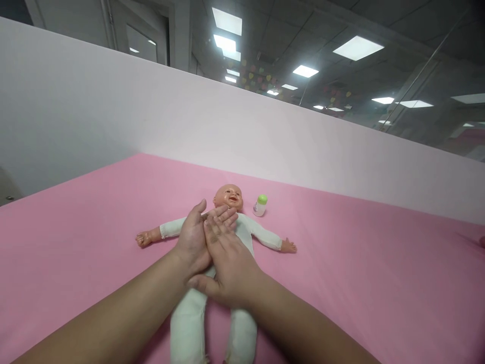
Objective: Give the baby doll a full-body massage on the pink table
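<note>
Left hand (193,240) turned palm up, thumb standing off to the left, fingers stretched toward the far side. Right hand (233,263) laid palm down across it, fingers flat over the left palm and fingers. Both open and gripping nothing visible; cannot see between the palms. Flat contact, probably with the lower hand as support for the upper.

Directly below: baby doll with glossy, bald plastic head and white cloth body (244,232). Flat on its back, head away, legs toward the wearer, probably for easy reach from the foot end. Arms spread wide, perhaps steadying the soft trunk. Cannot tell touching from hovering over the trunk.

Beside the head, apart from it: small, translucent bottle with lime-green cap (260,206), on smooth pink covering (348,253). Beyond the outstretched arm, so likely out of the hands' way. Behind, plain white low wall (265,134) bordering the pink.
</note>
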Available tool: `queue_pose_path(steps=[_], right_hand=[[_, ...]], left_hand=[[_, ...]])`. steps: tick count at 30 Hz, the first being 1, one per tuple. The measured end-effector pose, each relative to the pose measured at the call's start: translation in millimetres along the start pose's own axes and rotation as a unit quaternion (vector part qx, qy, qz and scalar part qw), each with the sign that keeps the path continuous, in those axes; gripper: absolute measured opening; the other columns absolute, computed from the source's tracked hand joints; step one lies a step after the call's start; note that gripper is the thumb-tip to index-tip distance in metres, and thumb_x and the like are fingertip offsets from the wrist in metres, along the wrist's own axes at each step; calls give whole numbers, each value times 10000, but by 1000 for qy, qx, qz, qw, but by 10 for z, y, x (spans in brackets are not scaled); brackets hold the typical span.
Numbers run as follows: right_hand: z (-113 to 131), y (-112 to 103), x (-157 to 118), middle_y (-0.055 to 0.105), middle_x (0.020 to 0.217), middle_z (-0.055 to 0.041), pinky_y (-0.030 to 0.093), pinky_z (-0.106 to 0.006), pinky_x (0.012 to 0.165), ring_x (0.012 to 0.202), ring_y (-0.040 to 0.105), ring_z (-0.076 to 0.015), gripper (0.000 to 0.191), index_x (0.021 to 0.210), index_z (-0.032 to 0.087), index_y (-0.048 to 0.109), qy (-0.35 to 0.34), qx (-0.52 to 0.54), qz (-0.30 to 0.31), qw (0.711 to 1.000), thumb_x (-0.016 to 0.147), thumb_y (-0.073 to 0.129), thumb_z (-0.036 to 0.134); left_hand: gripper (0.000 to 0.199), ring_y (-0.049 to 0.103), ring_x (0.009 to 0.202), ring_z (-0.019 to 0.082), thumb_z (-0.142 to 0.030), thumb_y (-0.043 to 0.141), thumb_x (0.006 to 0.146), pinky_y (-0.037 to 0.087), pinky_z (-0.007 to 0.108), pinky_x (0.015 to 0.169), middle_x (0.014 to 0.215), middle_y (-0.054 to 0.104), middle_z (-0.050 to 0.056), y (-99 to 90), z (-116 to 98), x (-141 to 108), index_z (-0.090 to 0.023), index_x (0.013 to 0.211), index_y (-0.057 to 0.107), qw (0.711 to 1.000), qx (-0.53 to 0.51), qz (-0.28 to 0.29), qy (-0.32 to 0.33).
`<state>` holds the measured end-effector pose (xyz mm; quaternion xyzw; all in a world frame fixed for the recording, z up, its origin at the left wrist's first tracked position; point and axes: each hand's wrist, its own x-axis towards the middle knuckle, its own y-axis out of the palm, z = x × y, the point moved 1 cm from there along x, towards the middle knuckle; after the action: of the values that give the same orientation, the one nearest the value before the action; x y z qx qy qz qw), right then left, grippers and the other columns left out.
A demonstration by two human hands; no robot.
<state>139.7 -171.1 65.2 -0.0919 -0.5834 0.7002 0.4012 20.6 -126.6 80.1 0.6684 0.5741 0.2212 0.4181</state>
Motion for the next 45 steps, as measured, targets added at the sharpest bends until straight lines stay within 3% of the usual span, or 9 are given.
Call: queue_pose_path(steps=[4, 7, 13, 19, 25, 29, 33, 39, 45], right_hand=[[-13, -14, 24, 113, 1748, -205, 94, -588, 1335, 1636, 50, -359, 1068, 1683, 40, 168, 48, -15, 5, 999, 979, 567, 736], [9, -15, 16, 121, 1747, -198, 84, -603, 1333, 1634, 33, -371, 1058, 1682, 50, 193, 66, -18, 13, 998, 976, 571, 741], [73, -18, -18, 84, 1749, -196, 87, -570, 1339, 1637, 32, -347, 1130, 1690, 48, 118, 19, -8, 36, 999, 944, 644, 714], [97, -8, -39, 113, 1738, -234, 108, -566, 1338, 1638, 42, -335, 1063, 1669, -4, 155, -31, 7, 27, 999, 963, 647, 620], [76, -17, -7, 60, 1750, -223, 100, -592, 1334, 1636, 11, -362, 1191, 1686, 21, 77, 6, 9, 11, 1000, 917, 667, 713], [5, -59, 26, 146, 1743, -224, 116, -625, 1324, 1631, 60, -393, 1153, 1673, 45, 222, 56, 6, -16, 998, 880, 712, 724], [-31, -73, 20, 186, 1737, -215, 147, -649, 1309, 1627, 76, -408, 1024, 1582, 78, 451, 65, 5, -54, 996, 844, 760, 716], [-69, -16, -14, 182, 1739, -208, 154, -657, 1299, 1628, 74, -408, 916, 1500, 78, 559, 60, 15, -86, 994, 834, 796, 661], [-84, -21, -4, 239, 1729, -196, 155, -643, 1306, 1625, 78, -421, 813, 1383, 107, 666, 50, 24, -100, 993, 815, 805, 672]], left_hand=[[674, 652, 1287, 379, -619, 551, 965, 549, 526, 1086, 1373, 664, 238, -15, 0, 2, -98, 1387, 616, 1000, -4, 5, -21], [697, 648, 1290, 378, -617, 538, 970, 548, 522, 1085, 1378, 657, 254, -70, -100, 43, -79, 1410, 593, 1000, 4, 16, 1], [729, 618, 1338, 370, -581, 521, 992, 567, 485, 1061, 1372, 657, 278, -181, -256, 119, -36, 1475, 529, 999, 21, 13, 45], [667, 640, 1314, 368, -558, 503, 1010, 563, 485, 1059, 1375, 665, 268, -95, -192, 38, -51, 1434, 593, 999, 2, 31, 20], [471, 673, 1259, 345, -425, 597, 973, 551, 457, 1077, 1281, 722, 232, 33, -14, -61, -73, 1268, 702, 999, -1, 22, 28], [297, 686, 1216, 328, -250, 668, 869, 542, 451, 1082, 1182, 752, 172, 5, 136, -44, -126, 1128, 745, 998, 19, 52, -9], [280, 703, 1139, 300, -92, 632, 778, 543, 437, 1051, 1063, 747, 137, -65, 194, 12, -129, 1032, 742, 995, 28, 91, 5], [309, 698, 908, 222, -36, 668, 755, 558, 399, 949, 873, 680, 47, -115, 189, 39, -170, 1023, 744, 988, 55, 140, 21], [189, 693, 1005, 247, -96, 723, 812, 557, 387, 951, 924, 683, 67, -89, 188, 38, -168, 985, 744, 989, 70, 130, 20]])
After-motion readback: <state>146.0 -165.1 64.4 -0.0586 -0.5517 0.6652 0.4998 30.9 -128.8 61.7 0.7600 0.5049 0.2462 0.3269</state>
